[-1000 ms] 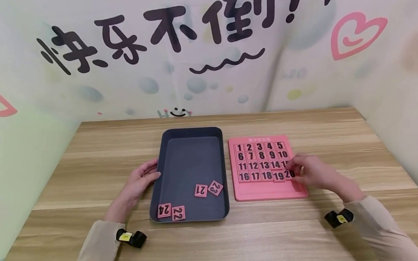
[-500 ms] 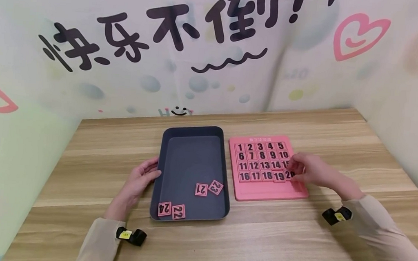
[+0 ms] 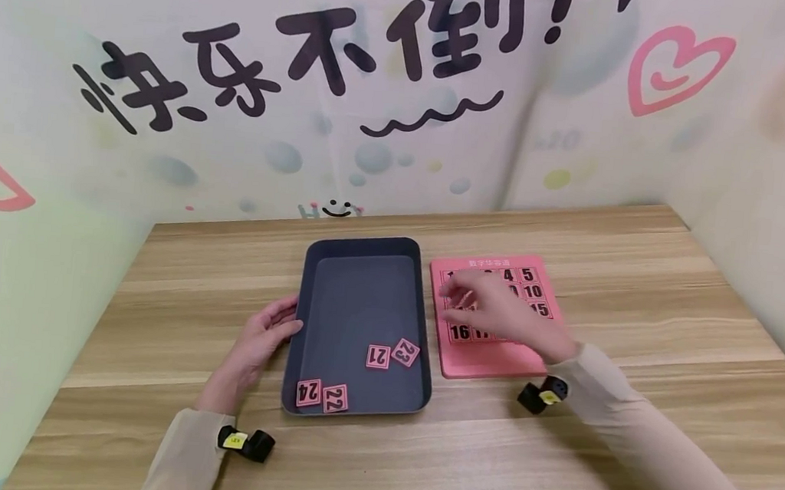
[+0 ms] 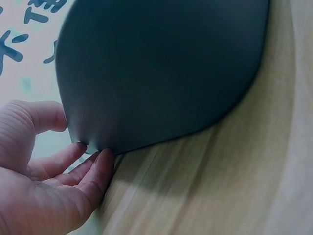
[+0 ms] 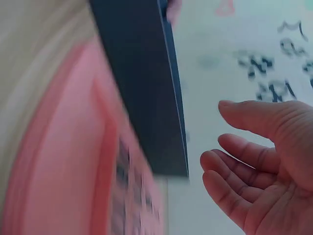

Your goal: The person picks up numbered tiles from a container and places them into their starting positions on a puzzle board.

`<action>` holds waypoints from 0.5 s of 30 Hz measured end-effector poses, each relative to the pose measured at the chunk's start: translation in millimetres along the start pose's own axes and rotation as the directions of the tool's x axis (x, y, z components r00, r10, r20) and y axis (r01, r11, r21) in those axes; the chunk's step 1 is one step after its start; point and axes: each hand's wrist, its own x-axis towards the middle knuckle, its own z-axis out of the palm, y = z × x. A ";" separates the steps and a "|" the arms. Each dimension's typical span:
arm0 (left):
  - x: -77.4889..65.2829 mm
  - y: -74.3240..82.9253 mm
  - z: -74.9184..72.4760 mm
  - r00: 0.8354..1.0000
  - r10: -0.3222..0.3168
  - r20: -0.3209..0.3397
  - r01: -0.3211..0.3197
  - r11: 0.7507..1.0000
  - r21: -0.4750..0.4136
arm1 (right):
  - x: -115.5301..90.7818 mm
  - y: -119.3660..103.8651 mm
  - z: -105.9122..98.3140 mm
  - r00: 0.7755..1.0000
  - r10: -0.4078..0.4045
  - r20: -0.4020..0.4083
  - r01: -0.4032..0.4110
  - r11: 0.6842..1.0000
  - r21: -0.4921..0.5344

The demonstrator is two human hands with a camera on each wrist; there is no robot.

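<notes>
My left hand [image 3: 258,346] holds the left side of a dark grey tray [image 3: 361,296]; in the left wrist view its thumb and fingertips are at the tray's edge. Inside the tray lie pink number tiles: 21 [image 3: 377,357] and 23 [image 3: 405,352] to the right, 24 [image 3: 308,392] and 22 [image 3: 335,399] in the near left corner. Right of it is a pink number puzzle board [image 3: 494,361] with rows of numbered tiles. My right hand [image 3: 494,307] hovers over the board, hiding several tiles. Its fingers are loosely bent and hold nothing in the right wrist view [image 5: 259,161].
Both things rest on a wood-grain table [image 3: 458,465]. Behind it stands a white wall covering [image 3: 233,163] with black writing. A black wrist camera [image 3: 543,395] is strapped to the right wrist, and another wrist camera [image 3: 247,443] to the left.
My right hand has left the tile 20 at the board's right side and moved left across the board, uncovering tile 15. My left hand has stayed on the tray.
</notes>
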 end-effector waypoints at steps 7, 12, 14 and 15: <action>-1.7 0.7 0.4 1.000 0.018 0.003 -0.018 1.000 0.014 | 22.7 -26.2 41.6 0.990 -0.091 0.105 0.091 0.996 0.004; -0.9 0.0 0.0 1.000 0.012 0.000 -0.012 1.000 0.009 | 29.9 -34.1 62.4 0.968 -0.119 0.219 0.127 0.992 -0.023; -1.1 0.0 0.5 1.000 0.011 -0.003 -0.011 1.000 0.007 | 31.6 -36.0 68.6 0.961 -0.108 0.253 0.121 0.992 -0.036; -1.2 0.1 0.6 1.000 0.012 -0.003 -0.012 1.000 0.007 | 32.2 -36.6 71.5 0.959 -0.104 0.263 0.120 0.992 -0.046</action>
